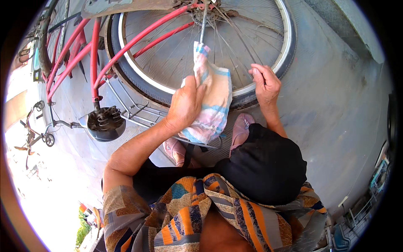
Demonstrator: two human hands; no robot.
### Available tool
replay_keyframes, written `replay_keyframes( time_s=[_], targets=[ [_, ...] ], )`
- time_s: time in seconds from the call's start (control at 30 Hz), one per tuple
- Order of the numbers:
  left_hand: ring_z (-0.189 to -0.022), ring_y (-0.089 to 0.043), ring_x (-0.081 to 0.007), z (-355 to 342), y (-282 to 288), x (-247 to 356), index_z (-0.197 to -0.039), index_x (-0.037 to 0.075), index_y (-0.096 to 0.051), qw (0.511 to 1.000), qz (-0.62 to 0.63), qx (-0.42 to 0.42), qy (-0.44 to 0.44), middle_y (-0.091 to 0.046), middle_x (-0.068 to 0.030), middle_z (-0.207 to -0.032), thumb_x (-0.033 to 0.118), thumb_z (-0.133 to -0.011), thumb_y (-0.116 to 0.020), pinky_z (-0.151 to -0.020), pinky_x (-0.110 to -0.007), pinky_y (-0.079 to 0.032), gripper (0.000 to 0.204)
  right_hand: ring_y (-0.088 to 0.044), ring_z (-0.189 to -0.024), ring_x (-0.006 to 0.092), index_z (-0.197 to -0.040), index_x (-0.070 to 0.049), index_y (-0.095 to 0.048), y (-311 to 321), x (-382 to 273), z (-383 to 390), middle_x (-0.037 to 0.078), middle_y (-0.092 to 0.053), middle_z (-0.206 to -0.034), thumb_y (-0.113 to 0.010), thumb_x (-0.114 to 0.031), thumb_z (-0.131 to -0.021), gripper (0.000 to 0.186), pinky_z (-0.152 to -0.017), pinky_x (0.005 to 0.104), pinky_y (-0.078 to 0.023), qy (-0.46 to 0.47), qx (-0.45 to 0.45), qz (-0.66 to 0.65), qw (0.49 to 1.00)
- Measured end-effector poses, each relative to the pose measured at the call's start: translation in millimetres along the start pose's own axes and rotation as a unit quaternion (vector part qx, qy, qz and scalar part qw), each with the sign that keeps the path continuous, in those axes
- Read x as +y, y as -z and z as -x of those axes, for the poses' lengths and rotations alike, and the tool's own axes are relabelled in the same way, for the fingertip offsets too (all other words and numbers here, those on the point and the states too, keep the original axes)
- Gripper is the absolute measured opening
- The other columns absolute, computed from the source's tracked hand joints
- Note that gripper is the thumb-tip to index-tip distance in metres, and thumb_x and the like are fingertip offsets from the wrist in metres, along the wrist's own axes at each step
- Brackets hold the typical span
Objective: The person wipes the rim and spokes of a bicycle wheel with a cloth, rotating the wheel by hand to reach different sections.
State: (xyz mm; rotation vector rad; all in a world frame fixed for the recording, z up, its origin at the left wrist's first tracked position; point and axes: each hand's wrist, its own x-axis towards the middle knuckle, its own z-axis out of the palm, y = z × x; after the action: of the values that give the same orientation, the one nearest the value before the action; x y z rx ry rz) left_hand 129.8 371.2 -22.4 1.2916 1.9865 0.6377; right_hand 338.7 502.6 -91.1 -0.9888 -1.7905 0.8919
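Observation:
A cloth (217, 90), pale with blue and pink bands, hangs from my left hand (185, 103). Closed round it, my left hand sits in front of the bicycle wheel (289, 25). The cloth's upper end is bunched around the lower part of a thin metal rod (204, 25) that runs up to the hub (203, 14). My right hand (265, 82) is at the rim's lower right, fingers curled with thumb and forefinger together. Whether anything is pinched there is hidden. The red bicycle frame (138, 40) stretches left of the wheel.
A black saddle (105, 126) with springs showing is at the left, near the floor. Below the wheel, a metal rack (140, 111) reaches toward my pink shoes (242, 128). Another small wheeled frame (40, 136) stands far left. A grey wall ledge (357, 25) rises at upper right.

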Motion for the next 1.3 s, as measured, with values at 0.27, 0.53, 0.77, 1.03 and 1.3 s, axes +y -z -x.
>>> replay_keyframes(
  time_s=[0.27, 0.53, 0.77, 1.03, 1.3],
  targets=[
    [-0.083, -0.058, -0.0548, -119.4, 11.2, 25.6, -0.092, -0.001, -0.051, 0.985, -0.034, 0.159, -0.050, -0.062, -0.0324, -0.081, 0.031, -0.102, -0.051, -0.070, -0.058, -0.045, 0.034, -0.061, -0.065, 0.0114, -0.103, 0.000, -0.070, 1.6, -6.5, -3.0, 0.006, -0.069, -0.078, -0.063, -0.005, -0.095, 0.012, -0.059, 0.0243, -0.047, -0.081, 0.023, -0.105, 0.991],
    [-0.062, -0.062, -0.0461, -59.8, 20.7, 22.8, -0.091, 0.003, -0.051, 0.958, -0.251, 0.079, -0.115, -0.063, -0.0240, -0.070, 0.025, -0.101, -0.053, -0.054, -0.054, -0.048, 0.024, -0.056, -0.064, 0.0065, -0.106, 0.001, -0.071, 17.3, 1.0, 7.0, 0.005, -0.071, -0.081, -0.061, -0.009, -0.097, 0.017, -0.061, 0.0207, -0.046, -0.199, 0.086, -0.229, 0.949],
    [-0.100, -0.062, -0.0160, -50.0, 35.5, 74.0, -0.123, -0.005, -0.062, 0.963, -0.048, 0.168, -0.206, -0.067, -0.0074, -0.111, 0.014, -0.104, -0.052, -0.091, -0.026, -0.046, 0.029, -0.055, -0.064, 0.0065, -0.104, 0.001, -0.072, 29.0, 15.3, 7.9, 0.005, -0.070, -0.079, -0.061, -0.010, -0.098, 0.016, -0.061, 0.0205, -0.047, -0.216, 0.126, -0.291, 0.924],
    [-0.085, -0.064, -0.0268, -137.8, -42.4, 85.0, -0.125, 0.007, -0.059, 0.804, -0.433, 0.102, -0.395, -0.070, -0.0103, -0.103, 0.013, -0.082, -0.065, -0.071, -0.044, -0.050, 0.044, -0.052, -0.065, 0.0052, -0.106, 0.001, -0.071, 37.2, 19.6, 3.4, 0.004, -0.069, -0.082, -0.061, -0.010, -0.098, 0.017, -0.061, 0.0193, -0.044, -0.210, 0.143, -0.325, 0.911],
    [-0.120, -0.058, -0.0321, -139.3, -42.3, 74.6, -0.125, 0.006, -0.059, 0.833, -0.372, -0.032, -0.409, -0.064, -0.0143, -0.124, 0.007, -0.084, -0.059, -0.111, -0.046, -0.039, 0.041, -0.053, -0.066, 0.0059, -0.107, 0.003, -0.070, 43.4, 26.3, 13.0, 0.004, -0.069, -0.083, -0.060, -0.008, -0.098, 0.017, -0.061, 0.0204, -0.043, -0.210, 0.130, -0.234, 0.940]
  ],
)
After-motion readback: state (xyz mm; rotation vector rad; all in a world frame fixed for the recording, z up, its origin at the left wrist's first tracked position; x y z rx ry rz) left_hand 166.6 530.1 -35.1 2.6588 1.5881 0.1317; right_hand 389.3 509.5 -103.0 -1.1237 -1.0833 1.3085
